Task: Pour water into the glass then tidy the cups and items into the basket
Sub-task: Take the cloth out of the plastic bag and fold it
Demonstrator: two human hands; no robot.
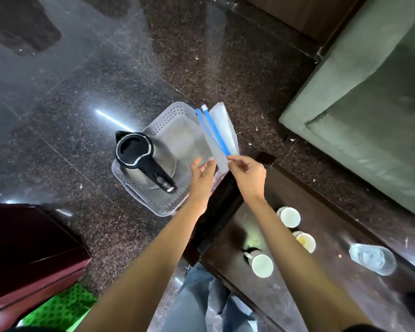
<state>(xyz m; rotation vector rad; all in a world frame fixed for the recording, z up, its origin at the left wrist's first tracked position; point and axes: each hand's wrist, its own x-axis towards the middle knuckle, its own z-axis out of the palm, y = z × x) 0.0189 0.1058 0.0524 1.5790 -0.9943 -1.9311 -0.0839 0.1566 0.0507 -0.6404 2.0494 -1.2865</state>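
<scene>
1. Item in hand: clear zip pouch with blue zipper strip, held over the far end of the white perforated basket on the floor. Contents, if any, not discernible.
2. Right hand: grip narrow, fingertips pinched on the pouch's lower corner by the blue strip.
3. Left hand: grip loose and half-spread, fingers touching the pouch's lower edge; a firm hold is not confirmed.
4. Position relative to grip: the pouch stands up and away from both hands, its bulk beyond the fingertips, above the basket's free space beside the kettle.
5. Risk: the pouch is limp and held by one corner; it may fold or slip and land on the floor outside the rim.
6. Risk: the kettle fills the basket's near half; the pouch may drape over it instead of lying flat.
7. Outstanding: three paper cups and the glass on the bench, well apart from the basket.
</scene>
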